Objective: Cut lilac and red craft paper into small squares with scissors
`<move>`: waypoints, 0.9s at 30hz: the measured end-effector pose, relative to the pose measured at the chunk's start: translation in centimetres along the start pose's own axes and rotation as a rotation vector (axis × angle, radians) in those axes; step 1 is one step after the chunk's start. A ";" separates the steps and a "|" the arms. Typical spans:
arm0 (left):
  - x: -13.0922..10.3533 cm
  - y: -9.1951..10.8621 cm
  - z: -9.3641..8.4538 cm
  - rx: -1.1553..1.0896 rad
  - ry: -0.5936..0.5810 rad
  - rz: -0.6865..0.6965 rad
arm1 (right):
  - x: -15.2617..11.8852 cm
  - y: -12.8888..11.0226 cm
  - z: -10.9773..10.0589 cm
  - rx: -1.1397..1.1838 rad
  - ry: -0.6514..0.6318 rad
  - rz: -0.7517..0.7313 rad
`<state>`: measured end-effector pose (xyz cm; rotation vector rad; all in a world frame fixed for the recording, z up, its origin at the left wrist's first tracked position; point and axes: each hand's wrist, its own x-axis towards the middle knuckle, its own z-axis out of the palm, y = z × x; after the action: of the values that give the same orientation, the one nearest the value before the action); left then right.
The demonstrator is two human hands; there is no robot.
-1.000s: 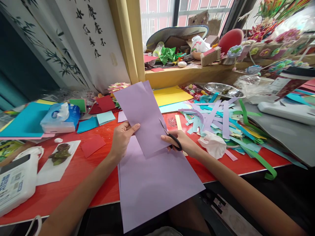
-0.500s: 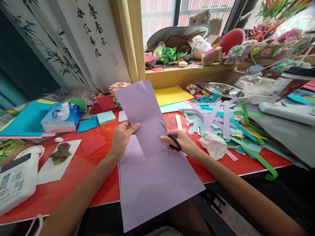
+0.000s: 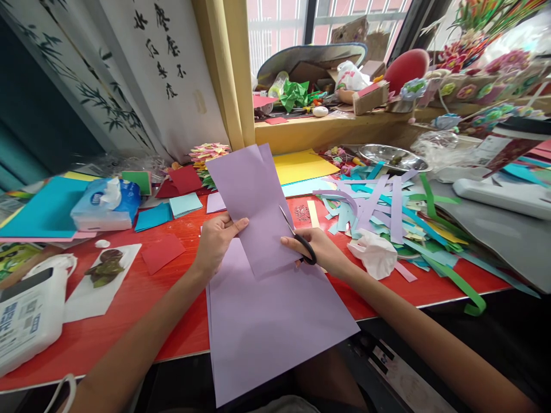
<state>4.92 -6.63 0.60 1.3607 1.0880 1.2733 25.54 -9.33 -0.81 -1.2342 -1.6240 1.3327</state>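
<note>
Some left fingers (image 3: 238, 226) pinch purple paper (image 3: 258, 201); right fingers (image 3: 294, 245), scissors (image 3: 311, 253); dish (image 3: 372, 152) perhaps holds scraps (image 3: 398, 161).

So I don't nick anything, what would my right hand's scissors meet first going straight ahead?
Probably the raised purple sheet; the scissors in your right hand point up-left across it, though depth is unclear.

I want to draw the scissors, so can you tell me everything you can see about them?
The scissors have a thin, shiny, pointed blade, metal by its look, and black, rounded handles, perhaps plastic. They are in the right hand, with the tip pointing up and to the left. They lie in front of the upper purple paper, near its right edge. Fingers cover part of the handles, and I can't tell how far the blades are open.
</note>
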 end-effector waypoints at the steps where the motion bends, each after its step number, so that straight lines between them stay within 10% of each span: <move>1: 0.0 0.0 0.0 -0.001 0.001 -0.003 | 0.0 0.0 0.0 -0.010 0.004 -0.008; 27: -0.1 -0.4 0.3 -0.028 -0.066 -0.054 | 0.1 0.3 0.2 -0.067 0.079 -0.034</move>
<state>5.22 -6.70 0.18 1.3346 1.0509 1.1928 25.35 -9.27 -1.12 -1.2765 -1.6389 1.2025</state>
